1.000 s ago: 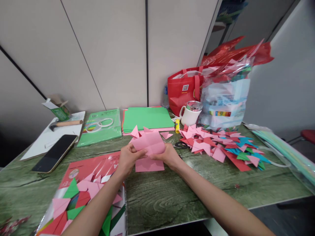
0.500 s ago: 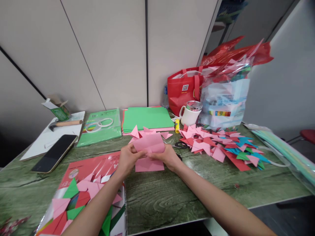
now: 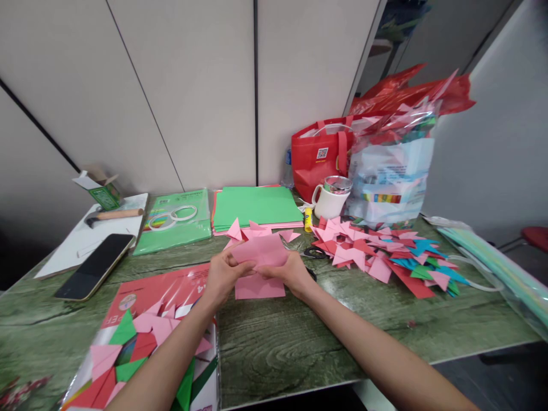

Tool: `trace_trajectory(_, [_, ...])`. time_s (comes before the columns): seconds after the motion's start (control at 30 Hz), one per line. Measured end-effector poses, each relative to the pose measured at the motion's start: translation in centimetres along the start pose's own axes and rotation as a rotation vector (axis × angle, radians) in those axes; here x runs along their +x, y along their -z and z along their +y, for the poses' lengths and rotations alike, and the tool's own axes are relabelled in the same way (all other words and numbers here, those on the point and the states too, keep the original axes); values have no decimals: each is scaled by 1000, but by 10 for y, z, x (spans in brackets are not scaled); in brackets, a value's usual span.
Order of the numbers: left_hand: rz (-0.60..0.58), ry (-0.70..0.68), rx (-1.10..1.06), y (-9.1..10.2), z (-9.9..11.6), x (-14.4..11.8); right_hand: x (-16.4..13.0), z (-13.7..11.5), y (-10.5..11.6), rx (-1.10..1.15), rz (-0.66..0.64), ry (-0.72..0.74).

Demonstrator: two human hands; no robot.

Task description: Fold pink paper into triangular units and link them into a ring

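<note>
Between my two hands is a pink sheet of paper (image 3: 260, 288), creased across the middle and held above the table. My left hand (image 3: 225, 278) pinches its left edge, thumb on the near face. On the right edge, my right hand (image 3: 293, 274) grips the same way, the two thumbs almost meeting at the crease. Fingers behind the sheet are hidden. Folded pink pieces (image 3: 252, 229) lie just beyond the paper. Black-handled scissors (image 3: 315, 252) rest to the right of my right hand, partly covered.
Folded paper pieces (image 3: 351, 245) are heaped at right, by a white mug (image 3: 331, 197) and glue stick (image 3: 308, 220). Green sheets (image 3: 257, 205) lie at the back. On the left are a phone (image 3: 95, 268), a hammer (image 3: 115, 215) and a plastic paper packet (image 3: 165, 279) under folded pieces.
The upper part of the pink sheet has tipped slightly lower and curves a little more. Both hands keep their grip in nearly the same place.
</note>
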State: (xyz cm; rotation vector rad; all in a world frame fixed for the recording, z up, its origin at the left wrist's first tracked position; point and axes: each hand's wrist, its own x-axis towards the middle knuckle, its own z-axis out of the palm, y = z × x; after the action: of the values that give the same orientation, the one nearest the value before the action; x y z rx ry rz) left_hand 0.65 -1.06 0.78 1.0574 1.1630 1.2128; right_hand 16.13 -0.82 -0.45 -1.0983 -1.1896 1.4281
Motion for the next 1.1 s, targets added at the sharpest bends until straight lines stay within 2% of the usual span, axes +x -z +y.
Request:
trace_trajectory(0.13, [-98, 68, -31, 2, -1, 0, 0, -3, 2, -54, 13, 22])
trace_trajectory(0.33, [-78, 118, -9, -2, 1, -2, 3, 2, 3, -169, 6, 89])
trace_trajectory(0.53, [-86, 106, -38, -3, 0, -3, 4, 3, 2, -357, 83, 268])
trace_trajectory(0.67, [-54, 159, -75, -2, 0, -3, 4, 2, 1, -374, 79, 296])
trace_trajectory(1.0, [3, 143, -75, 5, 4, 3, 9, 2, 8, -325, -44, 335])
trace_trajectory(1.1, [35, 106, -44, 6, 5, 4, 7, 0, 6, -264, -109, 301])
